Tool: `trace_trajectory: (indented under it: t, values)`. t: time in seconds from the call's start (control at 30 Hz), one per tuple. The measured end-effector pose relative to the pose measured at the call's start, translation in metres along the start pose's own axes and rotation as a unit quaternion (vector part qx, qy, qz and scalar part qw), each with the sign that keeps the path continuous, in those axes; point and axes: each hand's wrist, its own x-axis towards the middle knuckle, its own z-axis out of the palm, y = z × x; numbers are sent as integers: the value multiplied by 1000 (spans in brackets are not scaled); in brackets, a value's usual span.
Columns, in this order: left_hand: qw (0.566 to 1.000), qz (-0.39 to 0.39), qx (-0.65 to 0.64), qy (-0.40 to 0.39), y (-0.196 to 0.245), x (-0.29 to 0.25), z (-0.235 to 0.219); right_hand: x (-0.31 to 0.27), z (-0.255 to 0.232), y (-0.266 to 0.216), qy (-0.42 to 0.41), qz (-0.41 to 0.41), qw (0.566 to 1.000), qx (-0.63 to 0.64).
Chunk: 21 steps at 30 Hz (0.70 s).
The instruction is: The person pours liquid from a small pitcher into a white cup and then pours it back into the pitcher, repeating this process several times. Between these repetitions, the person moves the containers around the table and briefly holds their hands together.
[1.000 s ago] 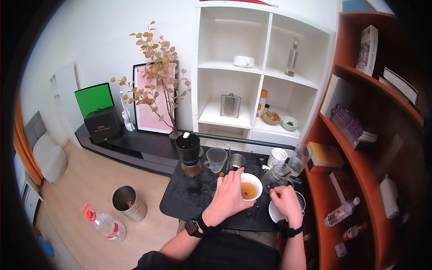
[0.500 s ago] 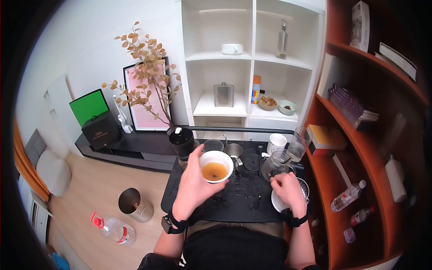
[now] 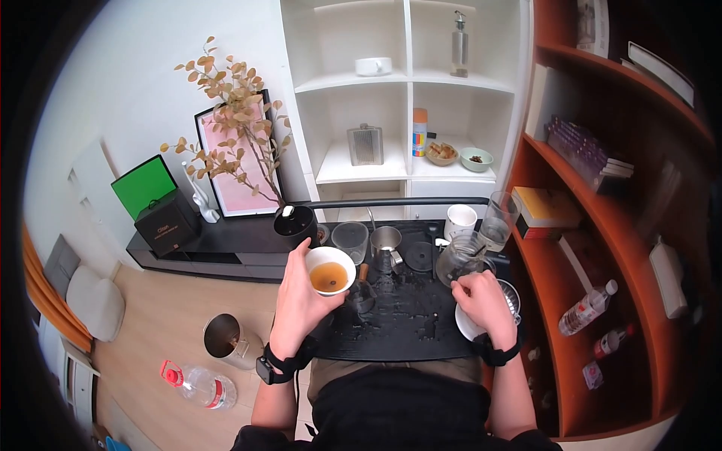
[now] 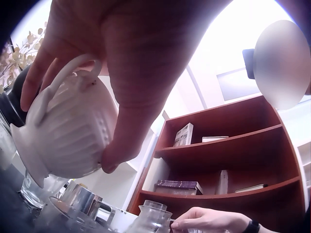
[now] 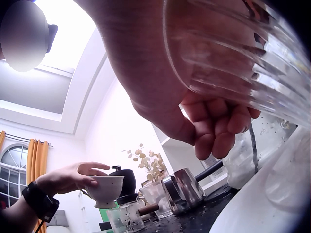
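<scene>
My left hand [image 3: 297, 304] grips a white cup [image 3: 329, 255] of amber liquid above the tray's left part. The left wrist view shows the cup's [image 4: 73, 131] ribbed side and looped handle, with my thumb against its wall. My right hand [image 3: 485, 304] has curled fingers beside a glass pot [image 3: 453, 263]; whether they hold anything is unclear. In the right wrist view a thin dark strip [image 5: 253, 150] runs down beside my curled fingers [image 5: 214, 141]. Near that wrist, a white saucer [image 3: 466, 325] and a ribbed clear glass piece [image 3: 509, 299] are partly hidden.
On the black tray [image 3: 398, 338] are a metal jug [image 3: 386, 240], a clear glass [image 3: 350, 239], a white mug [image 3: 460, 220] and a tall glass [image 3: 498, 225]. A dark grinder [image 3: 295, 224] stands behind my left hand. Brown shelves [image 3: 549, 161] rise at right.
My left hand has carried the cup leftward, away from the glass pot, and a wooden-handled glass item now shows beside it. My right hand has stayed by the pot. The head view has shifted.
</scene>
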Motion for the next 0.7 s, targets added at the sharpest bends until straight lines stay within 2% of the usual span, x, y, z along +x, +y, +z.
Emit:
trace_trajectory:
  t: [0.43, 0.7]
  values:
    - [994, 72, 77, -3, 4, -1, 12, 0, -1, -1, -1, 0, 1000, -2]
    - [989, 90, 119, -21, 5, -3, 14, 0, -2, -3, -2, 5, 1000, -1]
